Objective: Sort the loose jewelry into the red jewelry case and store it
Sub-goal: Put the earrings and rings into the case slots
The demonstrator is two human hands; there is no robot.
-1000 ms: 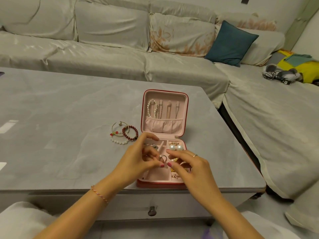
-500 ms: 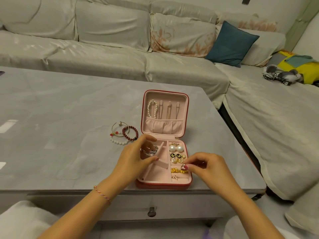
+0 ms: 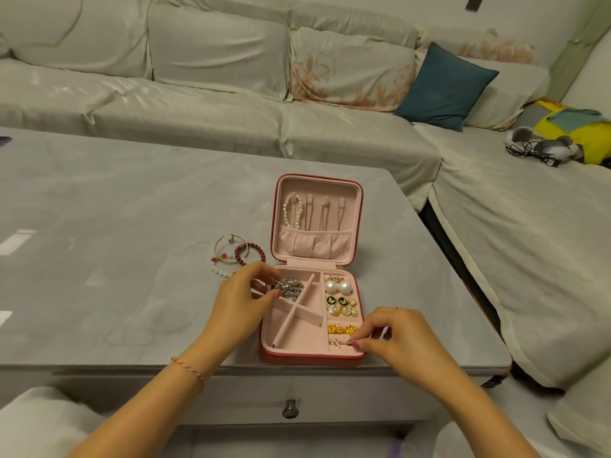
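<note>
The red jewelry case (image 3: 310,354) lies open near the table's front edge, its pink lid (image 3: 317,193) standing up with a pearl strand (image 3: 293,209) and thin chains hung in it. Pearl studs (image 3: 337,287), black-and-gold earrings (image 3: 337,301) and gold pieces (image 3: 340,329) fill the right-hand compartments. My left hand (image 3: 243,302) is at the case's left edge, thumb and forefinger pinching a silver chain piece (image 3: 291,288) in the back left compartment. My right hand (image 3: 396,335) pinches a small ring (image 3: 351,341) over the front right compartment.
Three loose bracelets lie left of the case: a gold hoop (image 3: 222,246), a dark red bead one (image 3: 250,252) and a white bead one (image 3: 221,272). A drawer knob (image 3: 290,408) sits under the table edge. A sofa with a teal cushion (image 3: 444,85) runs behind and right.
Both hands held the ring together over the case a second ago. My right hand has carried it to the front right compartment. My left hand drew back to the silver chain piece.
</note>
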